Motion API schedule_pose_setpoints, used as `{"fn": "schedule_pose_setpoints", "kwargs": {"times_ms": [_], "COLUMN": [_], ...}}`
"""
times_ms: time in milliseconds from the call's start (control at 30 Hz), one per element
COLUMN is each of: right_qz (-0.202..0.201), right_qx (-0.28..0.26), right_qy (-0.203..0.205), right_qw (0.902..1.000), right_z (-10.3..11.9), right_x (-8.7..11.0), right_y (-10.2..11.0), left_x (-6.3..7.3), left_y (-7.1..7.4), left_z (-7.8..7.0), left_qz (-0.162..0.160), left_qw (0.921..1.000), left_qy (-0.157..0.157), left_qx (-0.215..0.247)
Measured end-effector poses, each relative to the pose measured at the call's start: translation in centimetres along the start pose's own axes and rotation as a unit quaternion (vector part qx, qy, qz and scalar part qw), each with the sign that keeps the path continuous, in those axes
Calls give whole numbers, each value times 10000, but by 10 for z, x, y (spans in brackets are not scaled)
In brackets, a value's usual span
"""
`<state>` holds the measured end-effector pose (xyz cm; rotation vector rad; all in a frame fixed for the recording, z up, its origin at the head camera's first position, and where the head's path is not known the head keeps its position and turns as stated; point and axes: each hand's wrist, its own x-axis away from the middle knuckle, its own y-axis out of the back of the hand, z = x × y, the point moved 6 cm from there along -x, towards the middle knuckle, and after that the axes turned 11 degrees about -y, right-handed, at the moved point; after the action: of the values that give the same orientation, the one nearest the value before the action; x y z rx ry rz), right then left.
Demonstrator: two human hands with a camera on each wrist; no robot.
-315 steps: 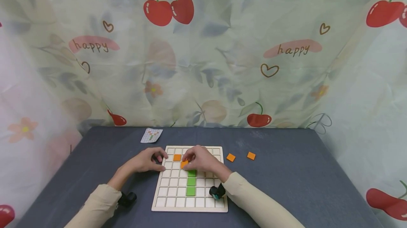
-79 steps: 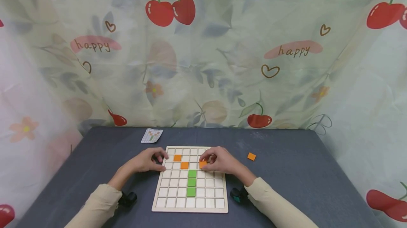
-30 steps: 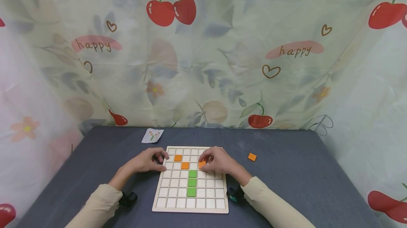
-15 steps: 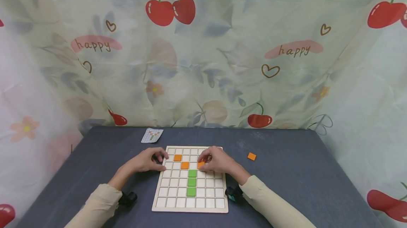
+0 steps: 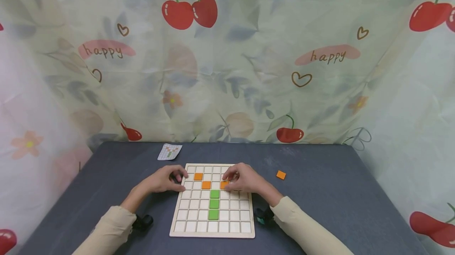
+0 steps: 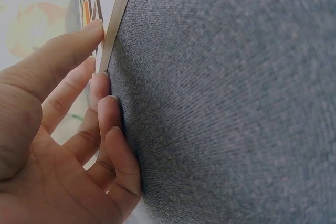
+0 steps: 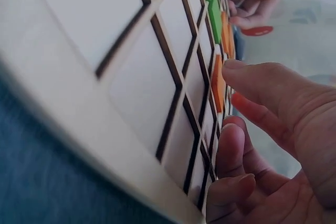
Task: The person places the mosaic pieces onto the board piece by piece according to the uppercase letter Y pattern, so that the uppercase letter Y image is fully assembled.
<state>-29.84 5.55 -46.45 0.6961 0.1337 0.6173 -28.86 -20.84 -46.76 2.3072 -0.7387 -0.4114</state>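
A pale wooden grid board (image 5: 188, 227) lies on the table with square tiles in its cells. My left hand (image 5: 165, 178) rests at its left edge; in the left wrist view the thumb (image 6: 86, 34) touches the rim and the lower fingers lie loosely bent beside it. Over the board's right half, my right hand (image 5: 243, 178) has thumb and index finger at opposite sides of an orange tile (image 5: 224, 184), which lies flat in the grid. In the right wrist view, the thumb (image 7: 252, 74) overlaps this orange tile (image 7: 218, 85). Its other fingers are bent above the cells.
Two more orange tiles, one upper left (image 5: 198, 176) and one lower (image 5: 206, 185), sit on the board above a column of green tiles (image 5: 214, 203). A loose orange tile (image 5: 281, 175) lies right of the board. A patterned card (image 5: 170, 152) lies at the back left.
Over ten seconds, one orange tile came from the right of the board into the grid with my right hand. Lately that tile shifted slightly left and settled flat. My left hand stayed put.
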Motion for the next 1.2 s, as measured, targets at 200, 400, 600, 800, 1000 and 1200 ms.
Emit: {"fn": "schedule_pose_setpoints", "kwargs": {"times_ms": [200,400,600,800,1000,1200], "right_qz": [-80,-51,-55,-60,-179,-253], "right_qx": [-132,-249,-247,-176,-93,-67], "right_qy": [67,53,174,-48,-169,-196], "right_qw": [9999,9997,9995,9998,9997,9995], "right_z": [-9,-20,-30,-42,-54,-64], "right_x": [10,25,38,51,62,74], "right_y": [14,29,42,53,66,80], "left_x": [-1,-1,-1,-1,-1,-1], "left_y": [0,0,-1,-1,0,-1], "left_z": [1,0,-1,-1,0,0], "left_qz": [-5,5,32,26,16,9], "left_qw": [10000,10000,9999,10000,9999,9999], "left_qy": [38,83,106,77,89,96], "left_qx": [16,41,56,45,99,98]}}
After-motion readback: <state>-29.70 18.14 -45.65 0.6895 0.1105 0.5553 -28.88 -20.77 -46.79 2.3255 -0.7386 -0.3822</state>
